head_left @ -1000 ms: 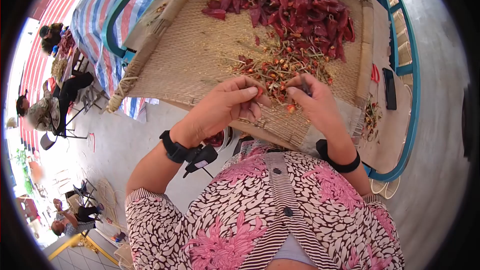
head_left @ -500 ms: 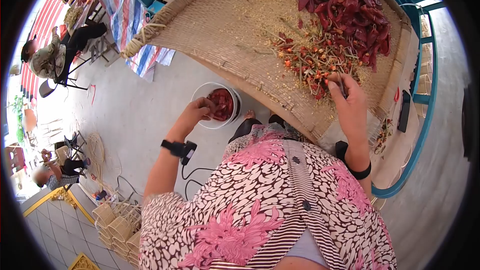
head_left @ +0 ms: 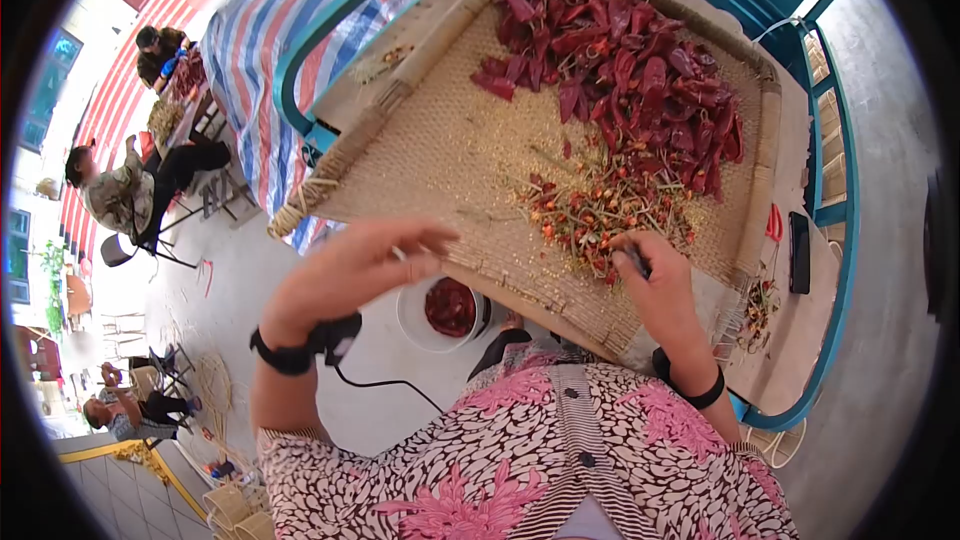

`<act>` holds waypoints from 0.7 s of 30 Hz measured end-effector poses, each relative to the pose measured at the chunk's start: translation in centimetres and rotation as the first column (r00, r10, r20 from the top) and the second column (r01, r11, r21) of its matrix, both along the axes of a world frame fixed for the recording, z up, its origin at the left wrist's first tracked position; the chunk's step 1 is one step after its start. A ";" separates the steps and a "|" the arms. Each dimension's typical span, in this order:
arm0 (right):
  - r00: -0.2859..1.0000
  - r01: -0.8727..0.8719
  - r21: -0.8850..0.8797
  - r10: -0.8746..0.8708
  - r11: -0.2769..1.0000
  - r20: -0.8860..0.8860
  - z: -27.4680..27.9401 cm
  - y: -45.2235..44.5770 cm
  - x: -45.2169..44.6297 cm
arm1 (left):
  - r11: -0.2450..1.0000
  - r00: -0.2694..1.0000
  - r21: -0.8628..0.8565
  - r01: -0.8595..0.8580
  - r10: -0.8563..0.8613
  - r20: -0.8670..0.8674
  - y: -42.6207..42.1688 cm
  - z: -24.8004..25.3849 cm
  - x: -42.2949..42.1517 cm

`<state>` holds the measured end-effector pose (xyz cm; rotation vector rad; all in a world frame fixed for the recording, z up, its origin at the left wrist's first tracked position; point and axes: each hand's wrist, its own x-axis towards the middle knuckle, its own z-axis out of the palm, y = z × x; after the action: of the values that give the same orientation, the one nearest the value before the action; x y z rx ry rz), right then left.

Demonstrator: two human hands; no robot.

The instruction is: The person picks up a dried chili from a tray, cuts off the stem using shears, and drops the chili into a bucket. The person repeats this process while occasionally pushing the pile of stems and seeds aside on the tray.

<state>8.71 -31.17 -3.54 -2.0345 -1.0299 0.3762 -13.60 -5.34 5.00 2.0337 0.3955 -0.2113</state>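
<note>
My left hand [head_left: 375,265] is raised near the front edge of a woven tray [head_left: 400,165], fingers stretched out, holding nothing I can see. Below and beside it, a white bucket [head_left: 408,328] on the floor holds red chili pieces [head_left: 450,307]. My right hand [head_left: 662,292] is closed around a small dark tool [head_left: 638,260] whose kind I cannot make out. It is at the near edge of a heap of cut chili stems and caps [head_left: 575,212]. Behind that heap lies a large pile of dried red chilies [head_left: 650,70]. Pale seeds [head_left: 490,140] are scattered over the weave.
Teal metal rails [head_left: 838,340] frame the tray's stand. A black phone [head_left: 799,252] and a red-handled item [head_left: 774,223] lie at the right. A striped tarp [head_left: 270,50] hangs at the left. Seated people [head_left: 120,190] are farther left, with coiled cane [head_left: 212,390] nearby.
My left hand has risen from over the bucket toward the tray and its fingers have opened. My right hand stays by the stems, still closed on the dark tool. The view has shifted.
</note>
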 end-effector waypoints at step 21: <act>0.988 0.117 0.019 -0.115 0.993 -0.101 2.0 -5.4 0.6 | 0.582 0.974 0.812 -0.028 -0.167 0.153 11.7 -17.4 22.8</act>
<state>9.34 -36.61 -1.55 -2.0218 -0.8472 0.3976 9.18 6.35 -12.44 2.9673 0.2914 0.2030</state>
